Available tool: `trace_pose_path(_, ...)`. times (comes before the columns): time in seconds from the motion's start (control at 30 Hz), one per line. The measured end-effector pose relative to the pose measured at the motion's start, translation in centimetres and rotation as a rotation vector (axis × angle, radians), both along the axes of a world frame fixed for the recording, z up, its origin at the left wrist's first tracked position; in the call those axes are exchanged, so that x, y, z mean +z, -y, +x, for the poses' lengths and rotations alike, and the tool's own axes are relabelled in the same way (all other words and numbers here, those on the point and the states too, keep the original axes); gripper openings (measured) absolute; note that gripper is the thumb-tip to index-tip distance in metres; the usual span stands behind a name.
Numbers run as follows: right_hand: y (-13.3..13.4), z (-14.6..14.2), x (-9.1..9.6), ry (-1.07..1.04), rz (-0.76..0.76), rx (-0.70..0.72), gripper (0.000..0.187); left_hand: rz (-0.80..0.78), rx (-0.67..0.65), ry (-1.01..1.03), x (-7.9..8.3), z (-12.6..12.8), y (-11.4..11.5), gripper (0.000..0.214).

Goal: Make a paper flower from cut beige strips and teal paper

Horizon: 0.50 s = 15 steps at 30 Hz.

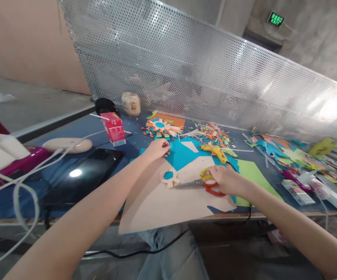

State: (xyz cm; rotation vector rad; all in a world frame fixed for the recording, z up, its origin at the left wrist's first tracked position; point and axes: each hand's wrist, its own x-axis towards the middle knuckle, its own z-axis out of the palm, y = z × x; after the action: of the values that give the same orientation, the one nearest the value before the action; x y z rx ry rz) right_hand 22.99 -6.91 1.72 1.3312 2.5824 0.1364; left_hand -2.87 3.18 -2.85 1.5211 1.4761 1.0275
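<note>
My right hand (222,179) grips scissors (207,181) by their red and yellow handles, the blades lying low over a large cream paper sheet (156,206). The blade tips reach a small cream paper ring with tabs (171,183), whose centre opening shows blue. My left hand (158,148) hovers beyond the ring at the edge of the blue paper (182,155), its fingers curled; whatever they may hold is hidden. Past it rests a layered paper flower (160,125) with a blue centre. A yellow glue gun (215,152) lies on the blue paper, just beyond the scissors.
A pink carton (113,130) and a dark phone-like slab (83,177) are on the left, among white cables (34,171). Paper scraps (212,134) pile up at the back. Green paper (255,179) and more coloured cuttings (293,149) lie rightward. A perforated metal panel (200,70) borders the table.
</note>
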Motion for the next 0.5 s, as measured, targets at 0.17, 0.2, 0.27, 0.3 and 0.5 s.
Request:
trace_pose_path(0.17, -0.5, -0.1, 0.0, 0.003, 0.008, 0.025, 0.022, -0.012, -0.001, 0.016, 0.1, 0.0, 0.1, 0.012)
trace_pose_path(0.2, -0.6, -0.1, 0.1, 0.010, 0.007, 0.022, 0.020, -0.015, -0.003, 0.017, 0.1, 0.0, 0.1, 0.012)
trace_pose_path(0.27, -0.7, 0.1, 0.4, 0.000, 0.013, 0.022, 0.024, -0.019, -0.007, 0.016, 0.1, -0.1, 0.2, 0.013)
trace_pose_path(0.3, -0.7, 0.3, 0.6, -0.026, 0.018, 0.027, 0.027, -0.019, -0.009, 0.016, 0.1, -0.1, 0.2, 0.013)
trace_pose_path(0.5, -0.9, 2.0, 1.4, -0.433, -0.013, 0.026, 0.013, 0.012, -0.024, 0.026, 0.4, -0.1, 0.3, 0.012)
